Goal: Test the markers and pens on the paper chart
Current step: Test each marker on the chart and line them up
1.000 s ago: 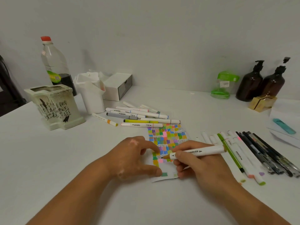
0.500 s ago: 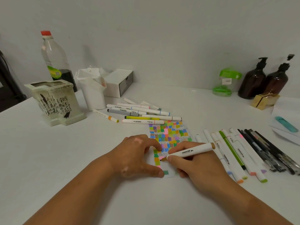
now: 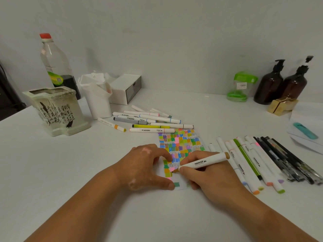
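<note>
Left hand on gridded paper chart, right hand round cylindrical marker

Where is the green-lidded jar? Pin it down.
In the head view, the green-lidded jar stands at the back right of the table by the wall, just left of the nearer brown pump bottle.

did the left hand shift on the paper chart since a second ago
No. The left hand still presses the paper chart, thumb tip beside the same green patch near its bottom edge.
</note>
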A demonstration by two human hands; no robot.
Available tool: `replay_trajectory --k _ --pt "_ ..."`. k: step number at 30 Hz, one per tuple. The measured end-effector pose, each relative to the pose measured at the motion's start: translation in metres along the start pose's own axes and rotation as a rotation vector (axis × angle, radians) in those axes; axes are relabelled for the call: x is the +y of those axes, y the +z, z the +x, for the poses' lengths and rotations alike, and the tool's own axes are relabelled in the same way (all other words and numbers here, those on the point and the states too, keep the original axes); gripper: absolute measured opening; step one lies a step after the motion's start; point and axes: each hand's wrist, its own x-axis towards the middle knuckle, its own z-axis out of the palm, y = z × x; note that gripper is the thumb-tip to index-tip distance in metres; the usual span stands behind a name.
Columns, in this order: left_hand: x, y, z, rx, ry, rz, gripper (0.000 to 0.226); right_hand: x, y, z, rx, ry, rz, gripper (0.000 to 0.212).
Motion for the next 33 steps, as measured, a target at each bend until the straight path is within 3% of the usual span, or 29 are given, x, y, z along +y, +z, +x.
replay_trajectory --k 20,23,25,28,33 --pt "0.0 0.001 0.0 -0.016 -0.026 0.01 0.073 0.002 0.0 0.0 0.02 -0.024 0.036 0.009" --pt "0.001 -0.001 -0.001 0.017 -0.024 -0.011 0.068 0.003 -0.002 -0.002 0.063 -0.074 0.133 0.011" --pt "0.0 -0.003 -0.002 0.107 -0.042 -0.154 0.05 0.003 -0.008 -0.002 0.119 -0.104 0.236 0.012" --pt "-0.002 -0.006 0.0 0.221 -0.067 -0.601 0.014 0.002 -0.021 0.001 0.187 -0.105 0.359 0.009" --pt "0.005 -0.002 -0.001 0.184 0.022 -0.956 0.031 0.005 -0.037 0.003 0.196 -0.091 0.496 0.013"
